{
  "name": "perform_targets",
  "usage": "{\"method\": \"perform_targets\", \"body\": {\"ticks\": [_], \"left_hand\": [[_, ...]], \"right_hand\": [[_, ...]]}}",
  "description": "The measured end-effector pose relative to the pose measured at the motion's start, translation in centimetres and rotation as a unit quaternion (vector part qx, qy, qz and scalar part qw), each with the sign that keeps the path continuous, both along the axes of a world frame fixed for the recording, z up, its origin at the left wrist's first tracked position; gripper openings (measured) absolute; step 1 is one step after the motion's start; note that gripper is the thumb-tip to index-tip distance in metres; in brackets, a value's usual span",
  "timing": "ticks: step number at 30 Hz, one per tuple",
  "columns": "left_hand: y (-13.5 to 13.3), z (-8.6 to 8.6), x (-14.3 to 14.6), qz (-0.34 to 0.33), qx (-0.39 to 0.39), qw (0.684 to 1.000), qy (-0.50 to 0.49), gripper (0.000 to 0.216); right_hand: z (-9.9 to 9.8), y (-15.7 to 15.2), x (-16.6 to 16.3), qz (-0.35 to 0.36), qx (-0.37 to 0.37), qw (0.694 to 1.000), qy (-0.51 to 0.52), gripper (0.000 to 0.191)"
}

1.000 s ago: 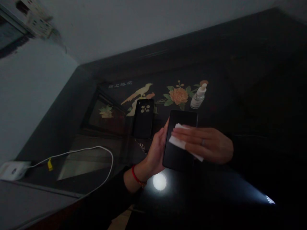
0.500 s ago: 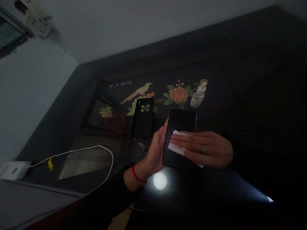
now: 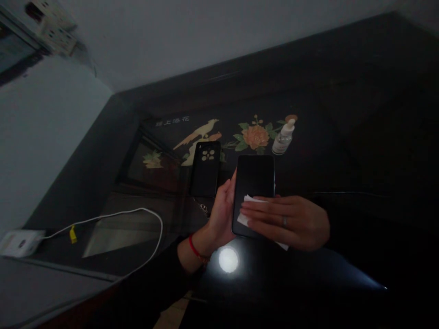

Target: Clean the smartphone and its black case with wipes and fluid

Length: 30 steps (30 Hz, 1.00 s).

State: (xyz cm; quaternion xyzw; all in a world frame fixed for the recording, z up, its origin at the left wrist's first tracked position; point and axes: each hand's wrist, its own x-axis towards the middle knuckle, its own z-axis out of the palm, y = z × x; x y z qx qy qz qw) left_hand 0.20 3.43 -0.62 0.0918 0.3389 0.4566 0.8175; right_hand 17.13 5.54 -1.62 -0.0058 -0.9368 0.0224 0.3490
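My left hand (image 3: 222,214), with a red cord bracelet at the wrist, grips a black smartphone (image 3: 255,176) along its left edge. The phone is held up off the table with its dark screen towards me. Across the lower part of the screen lies my right hand (image 3: 288,221), a ring on one finger, pressing a folded white wipe (image 3: 244,220) against the glass. Most of the wipe is under the fingers. A black phone case (image 3: 205,176) with round camera cut-outs rests on the table left of the phone, a small chain strap (image 3: 203,208) at its lower end.
A small dropper bottle (image 3: 283,139) with a white top stands behind the phone. At the left, a white charger (image 3: 22,243) trails a white cable (image 3: 137,210) with a yellow tag (image 3: 73,234). The glossy dark table (image 3: 343,137) meets walls behind and left.
My right hand has slid the wipe slightly down the screen. The phone has shifted and tilted a little to the left in my left hand. The case and bottle stay put.
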Motion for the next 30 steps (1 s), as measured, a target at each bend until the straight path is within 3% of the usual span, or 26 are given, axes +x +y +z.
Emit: {"method": "perform_targets", "body": {"ticks": [5,11,14,20,26,30], "left_hand": [[0.0,0.1,-0.2,-0.061,0.023,0.997,-0.043,0.064],[0.4,0.3,-0.5,0.0,0.034,0.996,-0.084,0.056],[0.6,0.4,-0.6,0.033,0.045,0.996,-0.074,0.054],[0.5,0.6,-0.6,0.013,0.028,0.997,-0.065,0.054],[0.8,0.5,-0.7,0.04,0.008,0.997,-0.061,0.054],[1.0,0.5,-0.7,0.035,-0.046,0.996,-0.067,0.056]], "right_hand": [[0.4,-1.4,-1.7,0.015,-0.005,1.0,-0.01,0.03],[0.6,-1.5,-0.9,0.044,0.02,0.999,0.002,0.025],[0.9,-1.1,0.0,0.011,0.017,1.0,0.011,0.017],[1.3,-1.1,-0.9,0.047,0.047,0.998,0.022,0.023],[1.1,-0.3,1.5,-0.002,0.006,0.999,0.04,0.019],[1.6,0.6,2.3,-0.065,-0.105,0.99,0.069,0.023]]}}
